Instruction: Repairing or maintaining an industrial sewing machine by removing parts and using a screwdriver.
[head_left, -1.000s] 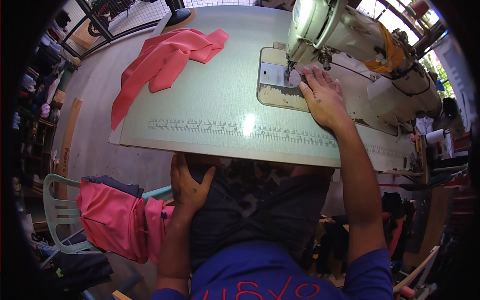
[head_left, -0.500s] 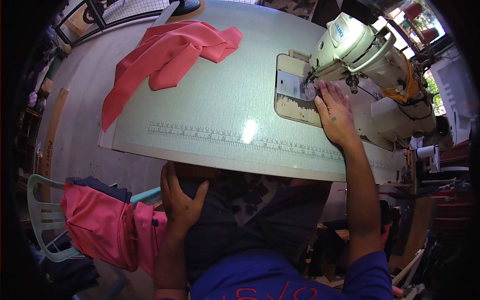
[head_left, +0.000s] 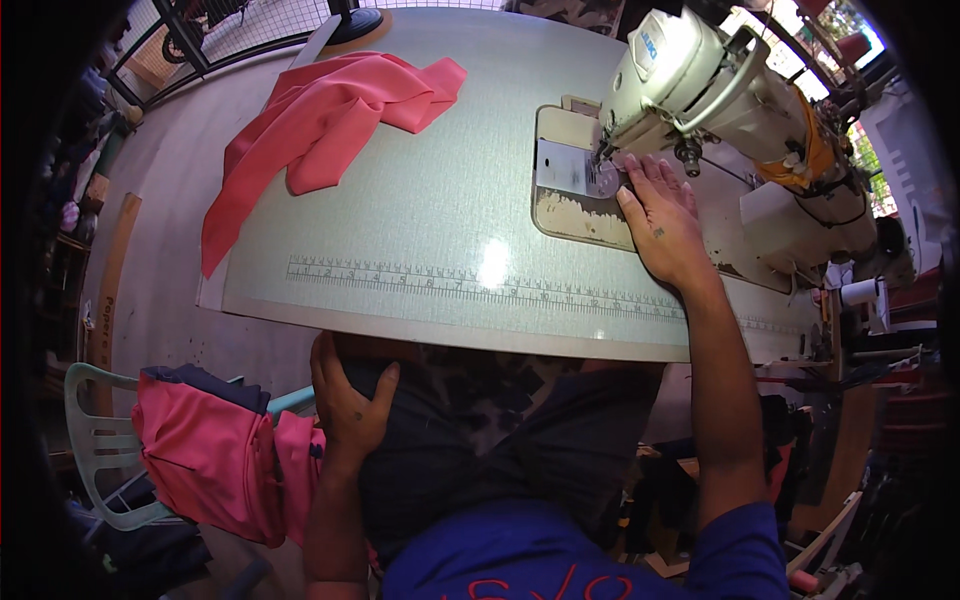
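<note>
Pink cloth (head_left: 340,110) lies far left, likely soft and light; pinch an edge. Machine (head_left: 665,80), right, appears heavy, rigid. Right hand (head_left: 663,215) rests flat on its bed (head_left: 575,218), left hand (head_left: 350,415) on thigh (head_left: 412,435); both unclenched, empty.

Head view, one: fisheye, worn on my head, left of a side-by-side pair. Facing: downward and forward, picture upright, past my blue shirt (head_left: 520,545) and lap (head_left: 450,470) at the near side. Range: close above the table (head_left: 400,220). Span: wide; chair (head_left: 110,425) at near left, sewing machine (head_left: 650,85) at far right, mesh barrier (head_left: 285,25) at far left. Rim: dark, straight edges bowed.
</note>
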